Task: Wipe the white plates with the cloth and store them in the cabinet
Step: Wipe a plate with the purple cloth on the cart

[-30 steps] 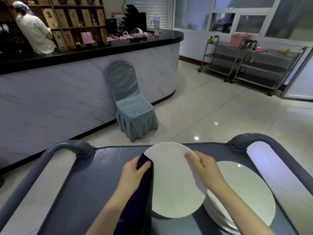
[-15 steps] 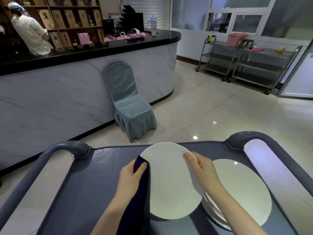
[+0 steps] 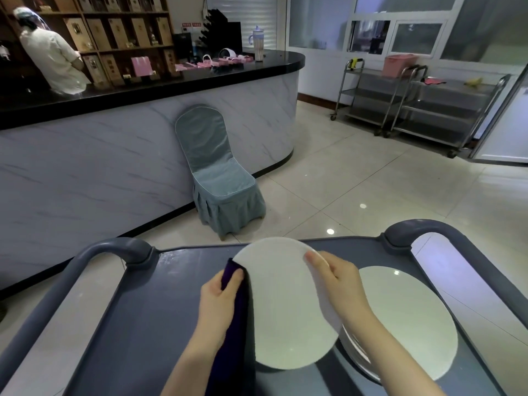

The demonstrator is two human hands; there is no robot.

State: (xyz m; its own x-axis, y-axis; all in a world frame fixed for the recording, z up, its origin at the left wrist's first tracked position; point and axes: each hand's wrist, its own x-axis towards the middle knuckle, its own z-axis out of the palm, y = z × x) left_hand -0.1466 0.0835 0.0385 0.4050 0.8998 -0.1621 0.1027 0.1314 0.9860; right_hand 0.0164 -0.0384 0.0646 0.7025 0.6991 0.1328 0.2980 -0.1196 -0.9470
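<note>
- White plate [image 3: 288,307]: held up over the near middle of the grey cart [image 3: 143,310], tilted with its face toward the camera. It overlaps the left edge of the stack of plates [image 3: 411,321] lying on the cart's right side.
- Change over the last second: very little. The plate has stayed in the same two-handed hold and has drifted only slightly to the left in view, partly because the camera itself has moved.
- Left hand [image 3: 220,295]: thumb and fingers pinch the dark purple cloth [image 3: 228,274] over the plate's left rim. The cloth's top edge now sits a touch lower on that rim than before, and the rest of it hangs down along the forearm.
- Right hand [image 3: 341,284]: the thumb lies flat on the plate's face at the far right rim. The other fingers are behind the plate and hidden, so I cannot tell how they lie, but the hold reads as a pinch on the rim.
- Meaning for the task: this looks like a slow rim wipe still under way on this one plate. The small shift suggests the cloth is working along the edge rather than the plate being finished.
- Storing has not begun. The stack remains on the cart, and I cannot pick out the cabinet from here.
</note>
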